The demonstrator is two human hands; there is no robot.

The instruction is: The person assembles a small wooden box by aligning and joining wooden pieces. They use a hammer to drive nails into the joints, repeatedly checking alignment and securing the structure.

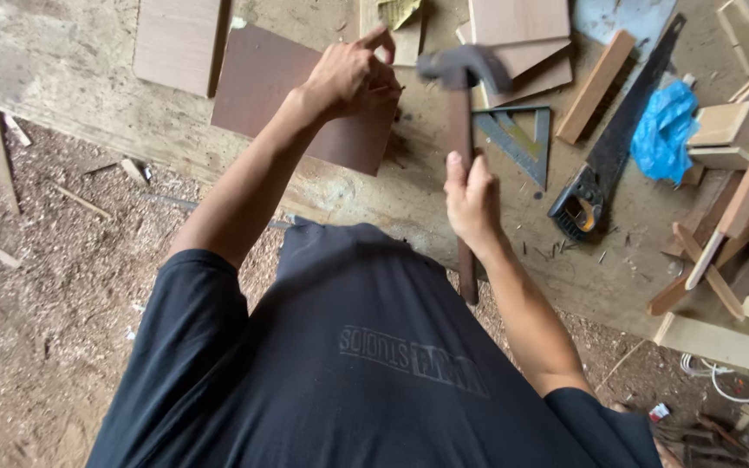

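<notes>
Right hand (472, 201) grips hammer (461, 130) mid-handle, head raised; left hand (350, 76) pinches something small, likely a nail, steadying it upright on brown board (262, 87), far tabletop (88, 87).

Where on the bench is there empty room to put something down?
Bare bench lies left of the brown board, and a smaller patch between the hammer and the saw. The right side is crowded with wood offcuts.
</notes>
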